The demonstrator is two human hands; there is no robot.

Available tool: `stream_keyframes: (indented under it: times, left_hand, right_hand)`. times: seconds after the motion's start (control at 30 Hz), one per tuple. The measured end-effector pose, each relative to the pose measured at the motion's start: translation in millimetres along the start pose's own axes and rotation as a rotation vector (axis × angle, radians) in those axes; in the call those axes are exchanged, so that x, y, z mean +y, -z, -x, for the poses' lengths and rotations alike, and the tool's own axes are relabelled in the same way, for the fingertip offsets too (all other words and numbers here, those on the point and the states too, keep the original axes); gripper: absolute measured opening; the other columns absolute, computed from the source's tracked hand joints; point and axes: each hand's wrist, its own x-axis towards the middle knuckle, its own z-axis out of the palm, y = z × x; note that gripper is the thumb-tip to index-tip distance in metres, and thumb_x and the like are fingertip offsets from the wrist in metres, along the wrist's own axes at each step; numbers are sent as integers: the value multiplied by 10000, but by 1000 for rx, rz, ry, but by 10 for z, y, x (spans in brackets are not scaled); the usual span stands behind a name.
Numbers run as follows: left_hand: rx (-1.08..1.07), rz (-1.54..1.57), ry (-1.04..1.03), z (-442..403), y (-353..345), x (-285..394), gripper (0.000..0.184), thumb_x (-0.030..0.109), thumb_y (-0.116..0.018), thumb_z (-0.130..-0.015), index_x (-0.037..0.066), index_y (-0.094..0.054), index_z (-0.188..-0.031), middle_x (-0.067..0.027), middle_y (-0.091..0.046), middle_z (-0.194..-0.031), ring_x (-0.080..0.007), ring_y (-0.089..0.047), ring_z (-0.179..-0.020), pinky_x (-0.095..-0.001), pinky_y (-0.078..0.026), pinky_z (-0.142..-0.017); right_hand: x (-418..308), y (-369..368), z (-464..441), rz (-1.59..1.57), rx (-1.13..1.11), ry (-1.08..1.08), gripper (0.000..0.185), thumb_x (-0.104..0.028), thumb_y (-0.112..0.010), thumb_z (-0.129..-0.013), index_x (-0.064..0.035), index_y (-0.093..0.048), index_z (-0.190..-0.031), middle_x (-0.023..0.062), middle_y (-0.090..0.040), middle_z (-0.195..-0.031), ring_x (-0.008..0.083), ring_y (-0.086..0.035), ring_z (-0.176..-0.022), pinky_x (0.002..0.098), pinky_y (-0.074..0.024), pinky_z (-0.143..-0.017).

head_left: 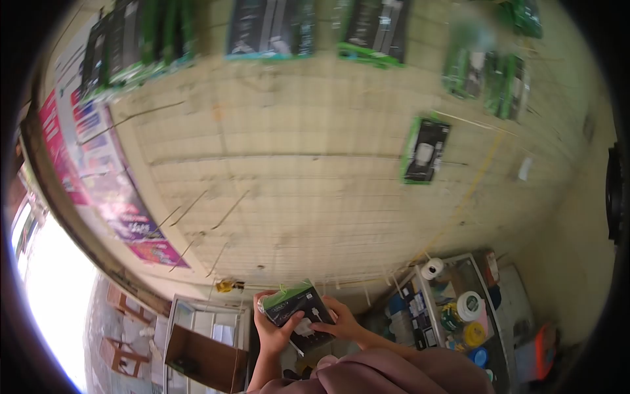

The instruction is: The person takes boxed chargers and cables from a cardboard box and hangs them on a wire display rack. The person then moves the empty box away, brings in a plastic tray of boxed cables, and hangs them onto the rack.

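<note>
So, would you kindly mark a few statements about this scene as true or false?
1. The left hand and right hand both grip the held pack. True.
2. The poster is right of both hands. False: the poster is to their left.
3. A lone pack hangs lower on the wall than the top packs. True.
4. The carton is between the hands. False: the carton is left of both.
</note>
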Motion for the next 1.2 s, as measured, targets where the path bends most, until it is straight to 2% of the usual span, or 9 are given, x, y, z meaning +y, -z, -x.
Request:
stream_keyframes:
  times: [0.1,0.13,0.17,0.23,0.37,0.43,0.73,1.07,1.2]
  left_hand:
    - [133,316,26,167,-694,99,670,136,-827,-741,-32,-407,-1235,-126,-523,-1108,-195,-550,-986,-336,-472,-881]
    - [-23,250,-13,188,-780,-22,799,127,-799,-769,-44,-276,-1348,-177,-520,-1157,-216,-547,-1043,-352,-462,-927]
    - [-46,259,-19,261,-899,-103,799,127,-799,-769,-44,-276,-1348,-177,-520,-1157,-216,-547,-1043,-352,-462,-927]
    - [-375,114,-105,358,-1197,-73,857,99,-782,-785,-70,-213,-1404,-221,-511,-1232,-259,-550,-1125,-372,-443,-979]
    - [-404,277,-190,261,-1865,223,880,74,-759,-813,-85,-169,-1446,-270,-466,-1306,-309,-505,-1230,-396,-408,-1030]
    - [-410,147,-466,4,-2162,334,853,-7,-639,-867,-13,-69,-1502,-240,-402,-1392,-305,-467,-1268,-407,-381,-1058]
    - [-383,176,-632,-851,-2947,1087,822,-23,-643,-875,-5,-122,-1510,-236,-408,-1407,-294,-481,-1272,-381,-415,-1047]
    - [-421,270,-576,-1048,-3167,1282,792,-30,-623,-893,23,-137,-1516,-192,-495,-1299,-243,-550,-1186,-348,-482,-960]
    - [-414,338,-522,-1149,-3229,1124,772,35,-664,-891,-17,-194,-1501,-233,-519,-1302,-280,-560,-1188,-363,-467,-982]
  right_hand:
    - [-282,385,271,89,132,120,438,-86,-801,-806,-8,-618,-1195,55,-680,-1051,137,-618,-975,303,-488,-877]
    - [-384,485,381,-28,228,16,417,-86,-792,-814,-4,-618,-1184,51,-678,-1047,127,-614,-965,298,-489,-870]
    - [-474,591,484,-149,321,-87,396,-85,-782,-823,0,-618,-1173,46,-676,-1044,116,-610,-955,293,-490,-864]
    - [-651,851,610,-160,418,-29,380,-84,-767,-835,2,-616,-1173,46,-674,-1047,112,-609,-952,284,-491,-859]
    - [-1098,1267,560,-14,604,214,334,-83,-719,-870,20,-610,-1168,43,-670,-1044,102,-605,-935,264,-495,-836]
    - [-1363,1466,420,-15,643,317,317,-80,-710,-876,30,-610,-1156,38,-667,-1038,93,-599,-917,256,-494,-817]
    - [-2150,2081,-315,67,737,573,216,-126,-701,-901,24,-649,-1047,23,-674,-931,67,-592,-830,231,-477,-734]
    - [-2265,2339,-549,27,742,550,240,-171,-720,-902,22,-663,-1034,32,-682,-917,63,-601,-799,226,-483,-703]
    - [-2120,2479,-668,44,739,498,240,-197,-723,-901,18,-676,-996,31,-683,-884,62,-600,-779,230,-484,-689]
